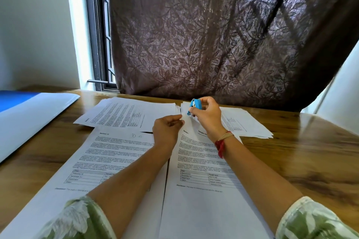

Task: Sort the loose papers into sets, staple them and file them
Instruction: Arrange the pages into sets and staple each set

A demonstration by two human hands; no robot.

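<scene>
At the far left corner of the near right-hand paper set, the right grip (a bare hand with red and tan threads at the wrist) curls round a small sky-blue stapler, holding it tilted, its metal end down at the sheets. The left grip pinches that same corner between thumb and fingertips, just beside the stapler. This set is white printed pages headed "Section 1", with paragraphs and a table lower down, lying on the wooden counter. Along its left edge lies a second set, headed "Section 10", with a handwritten "D" and "10" at the top. Two looser piles sit behind them: one at the far left, slightly fanned, and one at the far right. A white folder showing some blue lies at the counter's left side, well apart from both grips. Behind the counter hangs a dark leaf-patterned curtain
</scene>
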